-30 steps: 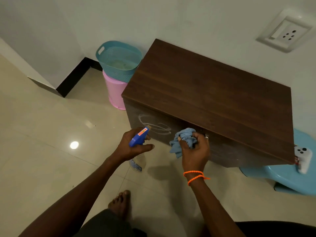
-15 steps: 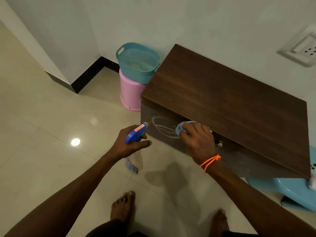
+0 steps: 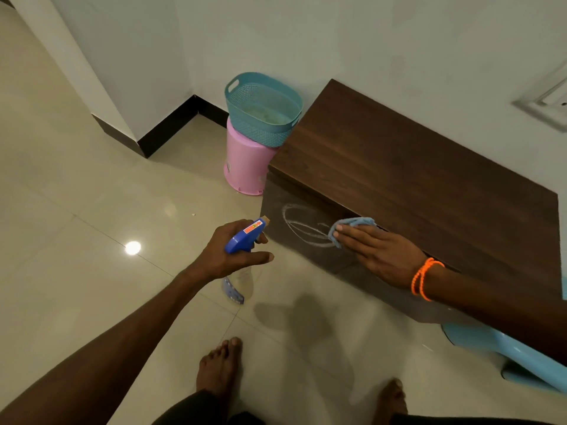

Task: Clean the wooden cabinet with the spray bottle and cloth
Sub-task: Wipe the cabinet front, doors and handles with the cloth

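The dark wooden cabinet (image 3: pixel 414 179) stands against the wall at the right. White smeared rings (image 3: pixel 302 223) mark the left part of its front face. My right hand (image 3: pixel 377 253), with an orange band at the wrist, lies flat and presses a light blue cloth (image 3: pixel 352 223) against that front, just right of the rings. My left hand (image 3: pixel 227 256) holds a spray bottle (image 3: pixel 244 237) with a blue trigger head, its clear body hanging below my fist. The nozzle points at the cabinet's left front corner, a short gap away.
A teal basket (image 3: pixel 260 108) sits on a pink bucket (image 3: pixel 245 167) left of the cabinet. A light blue plastic stool (image 3: pixel 521 357) stands at the lower right. My bare feet (image 3: pixel 219 366) rest on the glossy tiled floor. A wall socket (image 3: pixel 549 102) is at the far right.
My right hand moved left along the cabinet front and flattened out on the cloth, from a bunched grip. The left hand with the bottle held its place. The view shifted left.
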